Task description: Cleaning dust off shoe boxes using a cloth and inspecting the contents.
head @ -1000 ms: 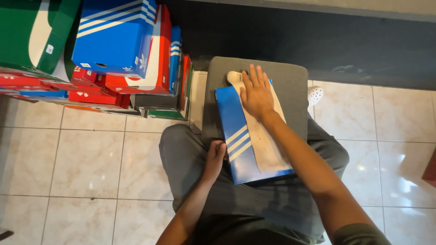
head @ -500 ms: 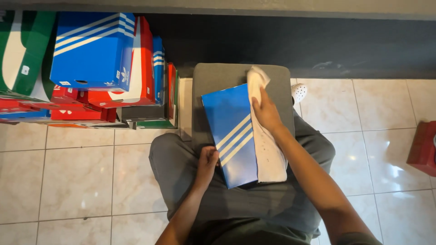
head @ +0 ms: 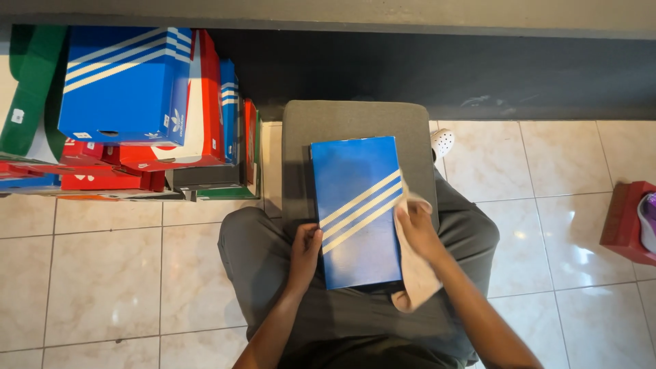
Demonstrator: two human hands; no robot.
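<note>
Blue rectangular cardboard shoebox with white diagonal stripes [head: 357, 212] lies flat, lid up, across the person's lap and the near end of a grey padded stool [head: 352, 119]. By its look the box is light and stiff on the edges, but the lid panel probably flexes if pressed hard in the middle; the glossy print looks a bit slippery. Best hold is on the long side edges or corners, not the lid face.

Left hand [head: 304, 249] sits at the box's lower left edge, fingers [head: 311, 236] curled narrow against the side wall, bracing it. Right hand [head: 418, 231] is at the right edge, pressing a pale beige soft cloth [head: 413, 280] against the box; its fingers are loosely bent over the cloth, and the cloth hangs limp below the hand. How tightly the cloth is pinched cannot be told.

Left of the stool, a stack of blue, red and green shoeboxes [head: 137, 116] stands on the cream tiled floor [head: 102, 273], well apart from both hands. A red box [head: 625, 222] sits at the far right edge.
</note>
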